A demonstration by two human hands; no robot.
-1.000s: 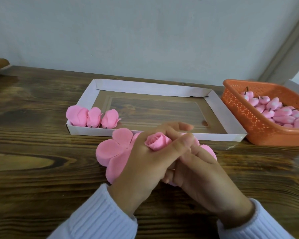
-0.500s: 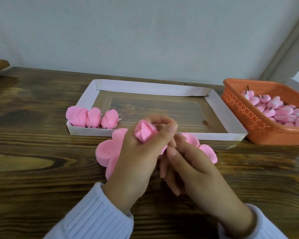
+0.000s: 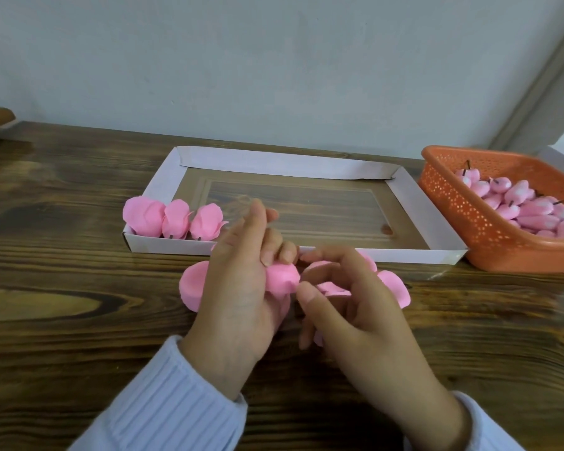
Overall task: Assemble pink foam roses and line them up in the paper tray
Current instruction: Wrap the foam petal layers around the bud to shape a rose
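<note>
Pink roses [image 3: 176, 221], three, sit in one paper tray [image 3: 388, 256]; left hand [image 3: 238, 288] grips one bud [image 3: 282, 278], right hand [image 3: 355, 307] pinches petals [image 3: 331, 287].

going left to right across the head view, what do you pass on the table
finished roses → left hand → half-made rose → right hand → orange basket

A paper tray [image 3: 274, 164] lies on the worktop [image 3: 62, 304], close to the wall [image 3: 274, 60] behind it. Three foam roses [image 3: 176, 219] stand side by side in the tray's near left corner. To the tray's right, just beside it, sits a basket [image 3: 453, 206] with rose buds [image 3: 531, 211] heaped in it. In front of the tray, the left hand [image 3: 238, 288] holds a bud [image 3: 282, 278], with the right hand [image 3: 355, 310] just to its right. Flat petal pieces [image 3: 192, 284] spread beneath both hands.
</note>
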